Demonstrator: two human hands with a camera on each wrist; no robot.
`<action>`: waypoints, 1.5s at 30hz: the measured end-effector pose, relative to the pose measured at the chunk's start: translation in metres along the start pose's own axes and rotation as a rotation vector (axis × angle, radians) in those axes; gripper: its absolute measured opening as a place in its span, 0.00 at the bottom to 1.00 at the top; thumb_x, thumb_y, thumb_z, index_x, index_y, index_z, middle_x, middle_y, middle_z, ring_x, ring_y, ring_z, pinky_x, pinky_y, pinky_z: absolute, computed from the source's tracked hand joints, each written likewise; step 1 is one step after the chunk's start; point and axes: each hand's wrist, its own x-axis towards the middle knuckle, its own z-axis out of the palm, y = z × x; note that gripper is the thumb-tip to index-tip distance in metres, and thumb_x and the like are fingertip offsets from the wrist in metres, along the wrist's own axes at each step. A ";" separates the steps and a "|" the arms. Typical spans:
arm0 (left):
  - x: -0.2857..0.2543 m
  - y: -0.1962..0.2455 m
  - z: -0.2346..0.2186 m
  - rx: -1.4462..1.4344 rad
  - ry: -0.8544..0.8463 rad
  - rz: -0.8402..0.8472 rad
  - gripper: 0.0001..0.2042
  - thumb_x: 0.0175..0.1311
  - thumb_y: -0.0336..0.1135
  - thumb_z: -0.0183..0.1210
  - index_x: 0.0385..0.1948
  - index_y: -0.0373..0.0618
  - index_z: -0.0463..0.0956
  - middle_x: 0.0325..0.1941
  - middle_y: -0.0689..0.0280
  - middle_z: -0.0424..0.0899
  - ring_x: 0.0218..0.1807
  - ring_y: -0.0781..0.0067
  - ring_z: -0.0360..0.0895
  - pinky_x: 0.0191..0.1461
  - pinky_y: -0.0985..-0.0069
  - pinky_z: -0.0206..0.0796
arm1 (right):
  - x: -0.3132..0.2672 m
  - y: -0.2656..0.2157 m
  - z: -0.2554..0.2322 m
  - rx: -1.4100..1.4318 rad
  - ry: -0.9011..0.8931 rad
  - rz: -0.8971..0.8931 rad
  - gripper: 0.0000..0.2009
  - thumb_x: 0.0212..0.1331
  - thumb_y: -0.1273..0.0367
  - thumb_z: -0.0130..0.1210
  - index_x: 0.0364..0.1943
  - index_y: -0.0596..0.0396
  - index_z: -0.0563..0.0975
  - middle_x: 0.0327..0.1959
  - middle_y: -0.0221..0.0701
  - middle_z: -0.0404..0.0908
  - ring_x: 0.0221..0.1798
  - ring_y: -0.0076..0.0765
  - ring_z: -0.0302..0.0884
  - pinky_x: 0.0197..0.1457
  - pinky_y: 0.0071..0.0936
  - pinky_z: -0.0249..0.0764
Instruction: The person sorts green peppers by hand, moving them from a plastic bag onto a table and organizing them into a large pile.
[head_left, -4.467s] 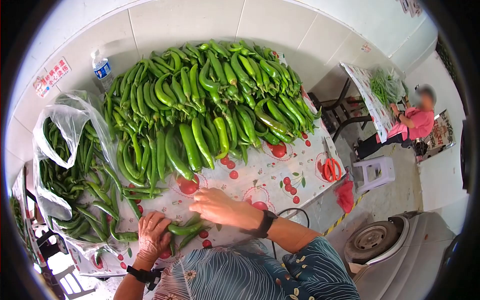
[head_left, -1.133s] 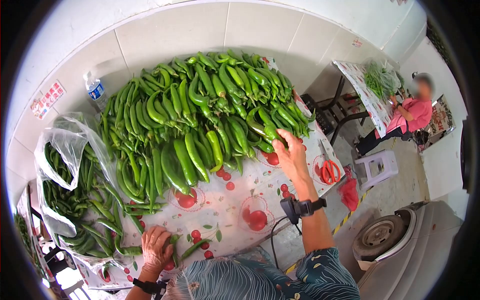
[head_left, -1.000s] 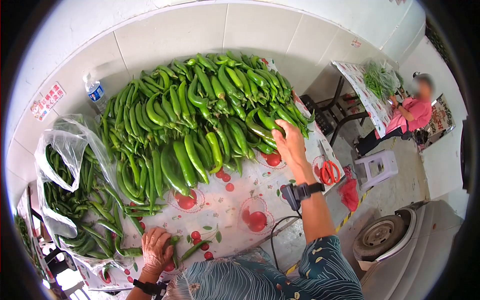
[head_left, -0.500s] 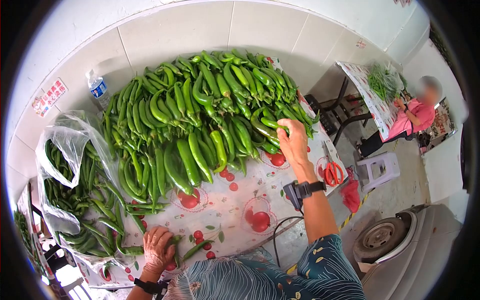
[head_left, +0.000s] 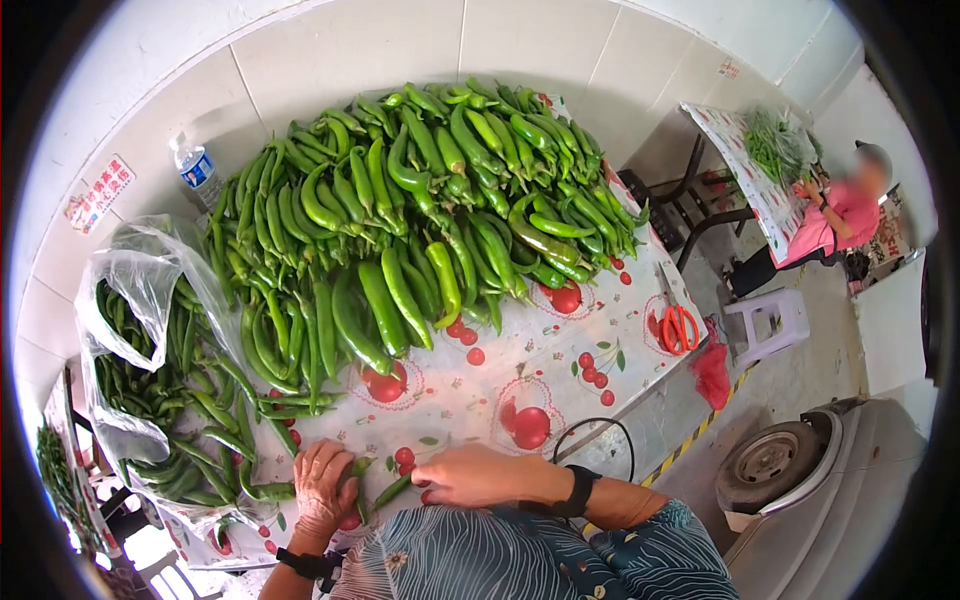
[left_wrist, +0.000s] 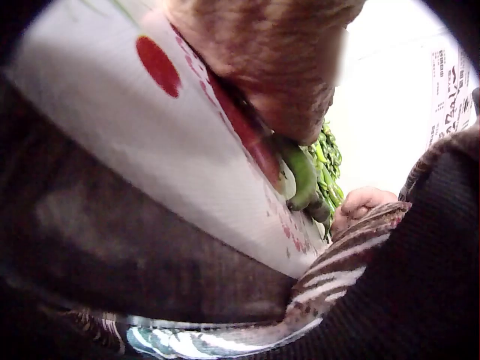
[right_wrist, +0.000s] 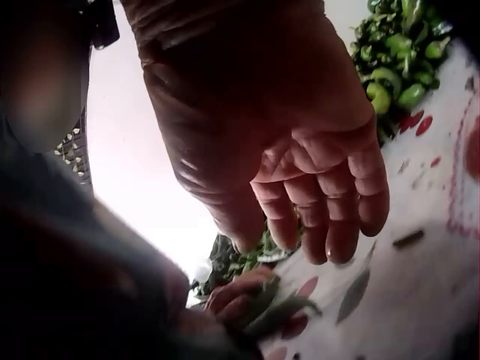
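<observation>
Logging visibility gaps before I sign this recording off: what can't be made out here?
Head: what lies under the left hand, hidden by the hand itself.
Head: print on the bottle, too small.
Left wrist: the left hand's upper part, cut off by the top edge.
Right wrist: some peppers, partly hidden by the right hand.

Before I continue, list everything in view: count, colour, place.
Cherry-print tablecloth: one, white, centre
Glossy long peppers: many, green, on tablecloth
Thin plastic bag: one, clear, left
Blue-labelled plastic bottle: one, clear, upper left
Scissors: one, orange handles, right
Plastic stool: one, pale, right floor
Draped table: one, white, upper right
Second person: one, pink top, upper right
Wheeled vehicle: one, grey, lower right
Left hand: one, bare, lower centre
Right hand: one, bare, lower centre
</observation>
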 end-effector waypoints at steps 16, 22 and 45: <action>0.000 0.001 -0.002 0.010 0.034 -0.005 0.20 0.43 0.34 0.63 0.43 0.49 0.76 0.52 0.64 0.75 0.59 0.58 0.70 0.61 0.58 0.59 | 0.011 -0.003 0.003 -0.027 -0.027 0.082 0.11 0.57 0.62 0.54 0.40 0.52 0.75 0.36 0.36 0.80 0.41 0.48 0.79 0.41 0.44 0.72; 0.000 0.001 -0.003 -0.046 0.006 -0.010 0.20 0.47 0.36 0.61 0.46 0.48 0.75 0.53 0.61 0.75 0.60 0.53 0.69 0.62 0.56 0.57 | 0.013 -0.002 0.000 -0.017 -0.055 0.105 0.13 0.59 0.57 0.54 0.40 0.49 0.75 0.36 0.35 0.79 0.41 0.45 0.78 0.42 0.41 0.71; 0.001 0.001 -0.001 0.005 0.039 0.003 0.22 0.42 0.33 0.64 0.44 0.50 0.76 0.52 0.65 0.75 0.59 0.59 0.70 0.62 0.58 0.58 | 0.015 0.003 0.007 -0.009 -0.041 0.123 0.10 0.59 0.61 0.52 0.38 0.49 0.75 0.36 0.33 0.80 0.41 0.45 0.78 0.42 0.42 0.71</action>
